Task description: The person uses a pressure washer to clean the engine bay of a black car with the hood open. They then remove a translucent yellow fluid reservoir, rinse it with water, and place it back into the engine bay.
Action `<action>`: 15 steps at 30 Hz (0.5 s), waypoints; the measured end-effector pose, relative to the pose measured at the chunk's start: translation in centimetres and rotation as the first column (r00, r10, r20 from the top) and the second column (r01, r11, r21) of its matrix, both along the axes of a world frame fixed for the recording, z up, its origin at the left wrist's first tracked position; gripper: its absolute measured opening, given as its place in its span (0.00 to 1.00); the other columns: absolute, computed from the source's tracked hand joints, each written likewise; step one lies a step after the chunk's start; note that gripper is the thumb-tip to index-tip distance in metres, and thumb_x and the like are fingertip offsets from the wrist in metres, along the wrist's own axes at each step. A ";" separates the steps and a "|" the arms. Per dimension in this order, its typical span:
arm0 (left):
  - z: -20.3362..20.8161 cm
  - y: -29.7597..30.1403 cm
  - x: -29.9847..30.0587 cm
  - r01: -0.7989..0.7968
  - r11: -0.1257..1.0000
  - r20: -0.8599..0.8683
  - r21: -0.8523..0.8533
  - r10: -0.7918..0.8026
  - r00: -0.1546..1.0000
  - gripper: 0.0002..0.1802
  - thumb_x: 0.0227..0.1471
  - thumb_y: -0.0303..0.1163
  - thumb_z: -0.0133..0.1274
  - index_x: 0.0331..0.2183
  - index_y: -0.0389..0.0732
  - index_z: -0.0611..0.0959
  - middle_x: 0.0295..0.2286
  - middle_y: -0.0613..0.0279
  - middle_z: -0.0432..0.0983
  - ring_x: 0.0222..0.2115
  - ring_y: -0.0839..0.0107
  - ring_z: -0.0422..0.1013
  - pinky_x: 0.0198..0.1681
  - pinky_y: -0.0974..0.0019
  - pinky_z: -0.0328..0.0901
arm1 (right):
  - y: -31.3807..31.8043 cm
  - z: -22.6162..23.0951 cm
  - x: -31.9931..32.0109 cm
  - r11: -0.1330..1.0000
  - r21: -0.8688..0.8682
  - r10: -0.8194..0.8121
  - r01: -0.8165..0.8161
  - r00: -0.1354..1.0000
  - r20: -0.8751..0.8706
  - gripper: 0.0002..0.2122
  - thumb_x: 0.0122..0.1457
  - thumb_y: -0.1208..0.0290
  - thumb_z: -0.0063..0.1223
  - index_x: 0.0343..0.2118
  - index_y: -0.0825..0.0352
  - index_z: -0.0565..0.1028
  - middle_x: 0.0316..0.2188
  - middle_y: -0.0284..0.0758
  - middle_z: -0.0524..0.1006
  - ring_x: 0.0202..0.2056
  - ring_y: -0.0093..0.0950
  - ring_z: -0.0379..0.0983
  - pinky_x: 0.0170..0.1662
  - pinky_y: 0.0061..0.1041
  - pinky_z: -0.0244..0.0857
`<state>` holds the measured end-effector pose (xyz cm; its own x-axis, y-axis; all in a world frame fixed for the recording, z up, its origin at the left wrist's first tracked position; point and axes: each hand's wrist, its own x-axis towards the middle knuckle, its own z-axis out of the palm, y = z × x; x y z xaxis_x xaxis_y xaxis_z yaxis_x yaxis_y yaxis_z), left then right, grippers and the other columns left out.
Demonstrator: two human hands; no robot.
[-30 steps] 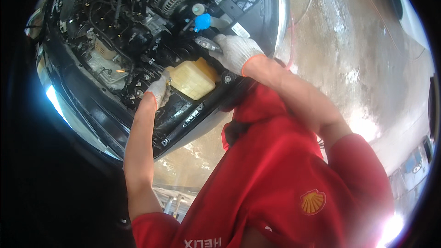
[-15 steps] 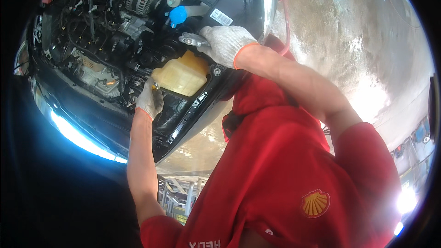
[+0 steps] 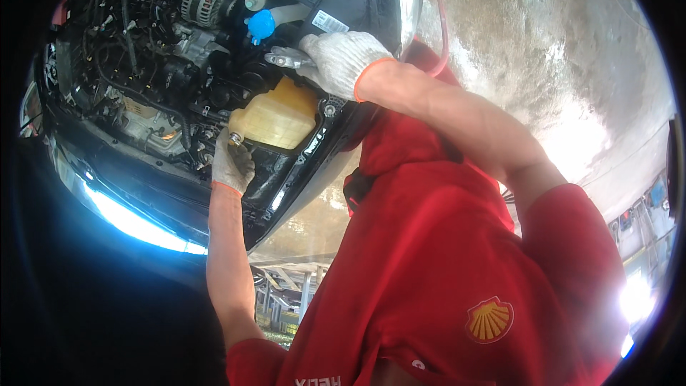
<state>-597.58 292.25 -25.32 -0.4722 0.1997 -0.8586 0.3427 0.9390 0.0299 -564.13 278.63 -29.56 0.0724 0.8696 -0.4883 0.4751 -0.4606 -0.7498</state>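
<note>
My left hand point(image 3: 234, 163), in a white knit glove with an orange cuff, is closed at the near left corner of a yellowish translucent plastic tank point(image 3: 277, 118). Its fingertips pinch a small shiny metal fitting point(image 3: 236, 138); whether this joins the tank cannot be made out. Over the tank's far right side, my right hand point(image 3: 346, 63) in a matching glove is closed round a grey metal tool point(image 3: 289, 58). The tool's rounded end sticks out to the left, pliers-like in shape, while the glove hides the rest. The tank sits in the engine bay.
A blue cap point(image 3: 261, 26) on a pale filler neck is beyond the tool. Farther left lie an alternator point(image 3: 208, 0), hoses and wiring. The car's dark front edge point(image 3: 304, 154) runs beside the tank. A red hose point(image 3: 441, 25) hangs at the right.
The engine bay has shifted slightly left in view. My left hand has drawn slightly back, its fingers still at the metal fitting. My right hand keeps hold of the grey tool.
</note>
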 end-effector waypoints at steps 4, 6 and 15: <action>-0.2 -0.9 -0.1 0.219 0.976 -0.129 0.000 -0.217 0.968 0.34 0.55 0.71 0.61 0.30 0.47 0.79 0.22 0.70 0.70 0.15 0.76 0.66 0.17 0.72 0.61 | 0.0 -0.2 0.1 1.000 0.000 -0.012 0.012 1.000 -0.017 0.17 0.70 0.56 0.54 0.44 0.68 0.80 0.35 0.47 0.86 0.40 0.50 0.84 0.44 0.49 0.76; -0.3 -0.9 -0.1 0.394 0.919 -0.171 -0.003 -0.389 0.905 0.37 0.54 0.74 0.61 0.29 0.45 0.77 0.20 0.67 0.72 0.13 0.74 0.66 0.16 0.72 0.60 | 0.0 -0.3 0.2 1.000 -0.011 -0.007 0.007 1.000 -0.022 0.17 0.70 0.56 0.54 0.44 0.68 0.80 0.35 0.48 0.86 0.40 0.50 0.84 0.44 0.49 0.76; -0.8 3.1 -0.2 0.578 0.768 -0.025 -0.275 -0.607 0.794 0.30 0.67 0.62 0.55 0.29 0.43 0.80 0.18 0.70 0.71 0.13 0.74 0.66 0.16 0.69 0.60 | 0.3 -0.6 -0.4 1.000 0.005 -0.002 0.002 0.999 -0.032 0.17 0.70 0.56 0.54 0.44 0.69 0.80 0.34 0.49 0.85 0.39 0.51 0.83 0.43 0.49 0.76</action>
<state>-597.77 295.40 -26.11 -0.4199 0.2647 -0.8681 0.8205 0.5195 -0.2385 -564.52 278.92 -30.17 0.0582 0.8719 -0.4863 0.4498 -0.4577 -0.7669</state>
